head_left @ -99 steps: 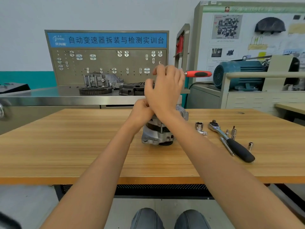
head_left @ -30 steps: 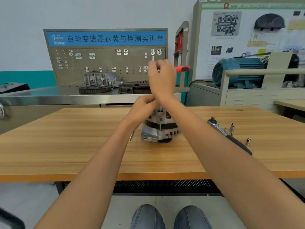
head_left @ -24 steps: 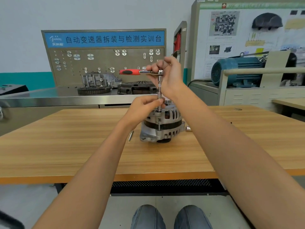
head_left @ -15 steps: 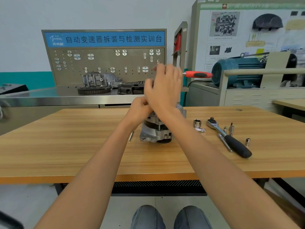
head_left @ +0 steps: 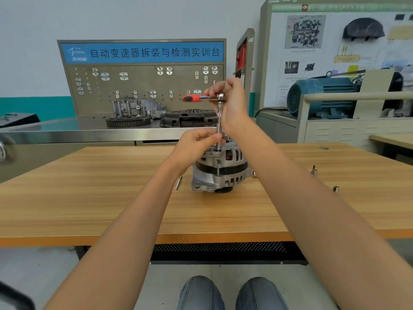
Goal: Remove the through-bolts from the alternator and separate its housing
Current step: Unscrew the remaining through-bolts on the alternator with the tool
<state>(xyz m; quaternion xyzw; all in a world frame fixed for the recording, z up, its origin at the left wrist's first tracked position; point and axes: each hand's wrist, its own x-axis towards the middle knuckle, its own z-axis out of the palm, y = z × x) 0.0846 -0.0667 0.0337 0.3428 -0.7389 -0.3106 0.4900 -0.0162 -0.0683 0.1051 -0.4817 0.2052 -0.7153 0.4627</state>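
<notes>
Alternator (head_left: pixel 220 171): stands mid-table (head_left: pixel 89 198), bolts pointing up for access. Ratchet (head_left: pixel 201 98): head gripped by right hand (head_left: pixel 232 101), red handle pointing left. Extension bar (head_left: pixel 219 128): pinched by left hand (head_left: pixel 196 146), likely to keep it seated. Loose bolt (head_left: pixel 178 183): just left of alternator.

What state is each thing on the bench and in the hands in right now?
Alternator: upright on table, housing unseparated.
Ratchet: raised, extension set on a bolt atop the alternator.
Right hand: grips the ratchet head.
Left hand: pinches the extension.
Loose bolt: lying flat on table.
</notes>
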